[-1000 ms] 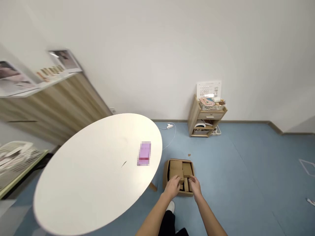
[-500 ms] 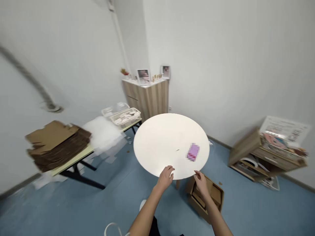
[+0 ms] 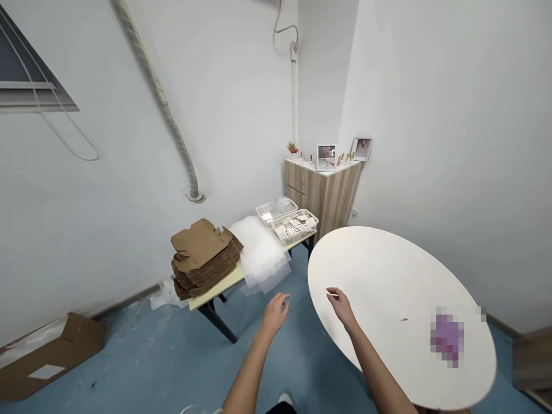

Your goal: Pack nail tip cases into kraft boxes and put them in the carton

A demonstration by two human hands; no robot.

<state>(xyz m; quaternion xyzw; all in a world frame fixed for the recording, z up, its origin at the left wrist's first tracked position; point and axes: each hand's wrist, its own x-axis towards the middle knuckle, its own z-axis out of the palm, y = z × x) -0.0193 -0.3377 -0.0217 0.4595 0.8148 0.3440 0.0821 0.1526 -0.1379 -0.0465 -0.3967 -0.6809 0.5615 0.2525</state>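
Note:
My left hand point(image 3: 276, 314) hangs over the blue floor with curled, parted fingers and nothing in it. To its upper right, my right hand point(image 3: 339, 303) is above the left edge of the white oval table point(image 3: 366, 259), also empty, thumb and fingers apart. A purple item point(image 3: 447, 336), blurred into blocks, lies on the table's right part, with a small dark mark left of it. Ahead of my left hand, a narrow side table point(image 3: 218, 289) bears a stack of flat brown cardboard boxes point(image 3: 202, 244) and a pile of translucent white sheets point(image 3: 259, 247).
Beyond the sheets sit a white basket of small cards point(image 3: 295, 226) and a clear-lidded tray point(image 3: 276, 210). A wooden corner cabinet point(image 3: 323, 198) carries framed pictures and a small plant point(image 3: 292, 148). An open cardboard box point(image 3: 52, 356) stands on the floor at left.
My view has swung left, so the round-topped table sits further right and the side table nearer the middle. Both hands have moved away from the table's front edge toward the side table.

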